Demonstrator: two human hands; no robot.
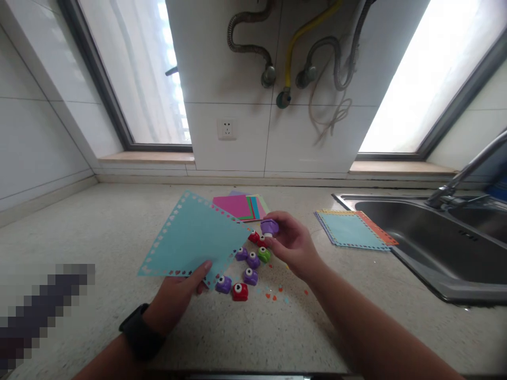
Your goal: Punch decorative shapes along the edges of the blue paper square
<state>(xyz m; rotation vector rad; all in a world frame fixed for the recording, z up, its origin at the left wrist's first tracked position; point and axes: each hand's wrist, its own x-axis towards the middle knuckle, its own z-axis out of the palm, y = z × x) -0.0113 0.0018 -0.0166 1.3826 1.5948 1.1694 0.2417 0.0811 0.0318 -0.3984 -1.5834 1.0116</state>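
A light blue sheet of paper (198, 232) with small shapes punched along its edges is held up in my left hand (186, 290), thumb on top near the lower corner. Between the fingers of my right hand (291, 243) is a purple craft punch (270, 227), just right of the sheet's right corner. Below it on the counter lie several more punches: a green punch (263, 255), a red punch (240, 291) with a heart mark, and purple ones such as the purple punch (224, 284) by the paper's lower corner. Two red ones are partly hidden behind my right hand.
Coloured paper sheets (232, 206) lie at the back of the counter (114, 227). To the right, a stack of punched sheets (352, 229) rests against the steel sink (420, 264). Tiny paper cut-outs (274, 297) are scattered in front. Pipes and a socket (227, 129) are on the wall.
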